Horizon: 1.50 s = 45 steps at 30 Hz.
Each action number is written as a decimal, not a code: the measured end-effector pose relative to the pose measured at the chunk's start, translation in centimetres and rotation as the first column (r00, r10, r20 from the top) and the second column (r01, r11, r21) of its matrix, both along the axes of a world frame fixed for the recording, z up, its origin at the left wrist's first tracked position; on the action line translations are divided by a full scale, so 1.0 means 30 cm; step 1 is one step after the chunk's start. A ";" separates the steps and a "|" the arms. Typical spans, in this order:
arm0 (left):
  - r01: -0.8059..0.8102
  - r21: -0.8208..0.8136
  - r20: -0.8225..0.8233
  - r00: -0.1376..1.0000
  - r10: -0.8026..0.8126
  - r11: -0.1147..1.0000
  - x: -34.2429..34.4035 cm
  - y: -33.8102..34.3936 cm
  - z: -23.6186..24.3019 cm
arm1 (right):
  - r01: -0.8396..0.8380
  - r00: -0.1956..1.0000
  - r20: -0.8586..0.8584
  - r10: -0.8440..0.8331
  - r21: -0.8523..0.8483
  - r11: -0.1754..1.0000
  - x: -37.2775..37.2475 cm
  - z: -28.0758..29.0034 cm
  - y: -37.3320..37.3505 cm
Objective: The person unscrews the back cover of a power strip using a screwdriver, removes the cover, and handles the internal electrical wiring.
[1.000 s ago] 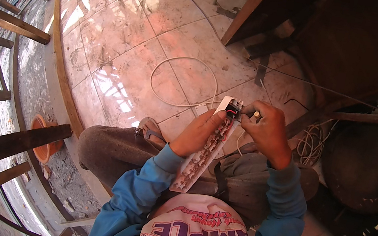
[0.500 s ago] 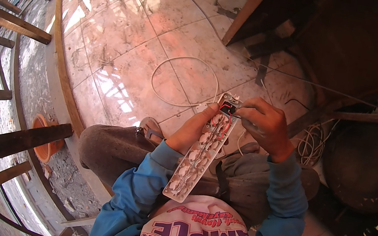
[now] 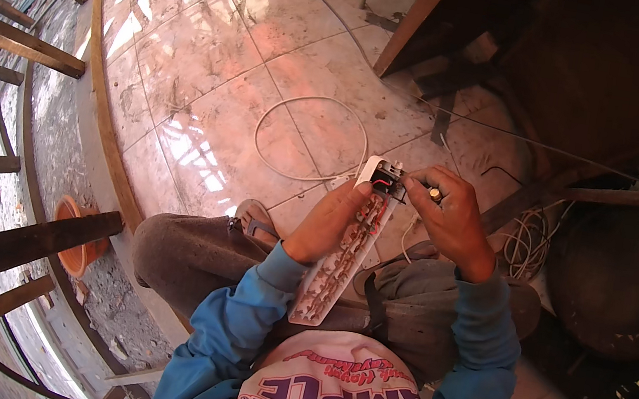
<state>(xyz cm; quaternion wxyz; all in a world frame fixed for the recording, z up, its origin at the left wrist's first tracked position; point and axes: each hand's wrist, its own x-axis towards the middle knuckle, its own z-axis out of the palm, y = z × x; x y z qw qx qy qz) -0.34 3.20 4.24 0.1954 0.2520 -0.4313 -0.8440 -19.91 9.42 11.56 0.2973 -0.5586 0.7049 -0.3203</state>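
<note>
A long white power strip [image 3: 335, 269], its inside with metal contacts laid bare, slants over my lap. My left hand [image 3: 330, 220] is closed around its left side, thumb near the far end. At that end sit a black part [image 3: 382, 183] and a short red wire [image 3: 381, 181]. My right hand [image 3: 450, 220] is closed at the same end, thumb and fingers pinched together. A small thing with a brass-coloured end [image 3: 435, 194] pokes out between its fingers. Most of that thing is hidden by the hand.
A white cable [image 3: 260, 127] loops on the tiled floor beyond the strip. At the right lie a coiled cable [image 3: 527, 247] and a dark round pan-like object [image 3: 608, 279]. Wooden bars [image 3: 28, 245] and an orange pot [image 3: 82, 245] stand at the left.
The power strip has tipped so its white side wall shows, and its near end has shifted slightly away from my shirt. My right hand has turned, bringing the brass-coloured end into sight.
</note>
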 end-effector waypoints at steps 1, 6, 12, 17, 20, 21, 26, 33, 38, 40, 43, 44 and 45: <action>-0.007 -0.046 0.014 1.000 0.007 0.999 -0.004 0.003 0.015 | 0.002 1.000 -0.004 -0.002 0.046 0.999 -0.005 0.003 0.001; 0.018 -0.116 0.061 0.998 -0.011 0.993 -0.007 0.007 -0.006 | 0.021 0.979 0.193 -0.066 0.224 0.974 -0.020 0.010 -0.005; 0.072 -0.016 0.013 0.997 -0.072 0.997 0.001 -0.003 -0.010 | -0.004 0.939 0.334 -0.081 0.247 0.969 -0.050 0.020 -0.005; 0.059 0.003 -0.035 0.998 -0.059 0.998 0.004 -0.005 0.027 | -0.074 0.995 -0.066 0.074 -0.010 0.997 -0.019 0.026 -0.004; 0.031 -0.077 -0.011 0.999 -0.032 0.997 -0.001 -0.004 0.023 | -0.101 0.946 -0.319 0.054 -0.133 0.986 0.015 0.012 -0.003; 0.038 -0.076 0.000 0.999 -0.038 0.996 0.001 -0.005 0.011 | -0.102 0.928 -0.370 0.040 -0.150 0.983 0.026 0.014 -0.003; 0.013 -0.146 0.044 0.999 -0.007 0.989 0.004 -0.010 -0.006 | -0.131 0.876 -0.483 -0.012 -0.261 0.957 0.048 -0.001 -0.009; 0.002 -0.194 0.086 0.996 0.015 0.981 0.008 -0.006 0.006 | -0.016 0.993 -0.122 -0.007 -0.188 0.982 0.046 -0.002 -0.015; 0.004 -0.174 0.087 0.996 0.012 0.985 0.013 -0.005 0.021 | -0.045 0.996 -0.080 0.033 -0.157 0.986 0.037 -0.003 -0.023; -0.008 -0.229 0.080 0.996 0.027 0.973 0.012 -0.009 0.012 | -0.104 0.983 -0.172 0.070 -0.195 0.975 0.032 -0.009 -0.024; -0.003 -0.182 0.073 0.997 0.016 0.983 0.013 -0.014 -0.006 | -0.206 0.929 -0.357 0.098 -0.279 0.938 0.035 -0.029 -0.021; 0.003 -0.145 0.071 0.997 0.007 0.989 0.013 -0.014 -0.009 | -0.236 0.918 -0.382 0.112 -0.294 0.926 0.035 -0.028 -0.021; 0.002 -0.064 0.044 0.999 0.000 0.998 0.015 -0.013 -0.009 | -0.266 0.905 -0.406 0.126 -0.309 0.913 0.032 -0.025 -0.021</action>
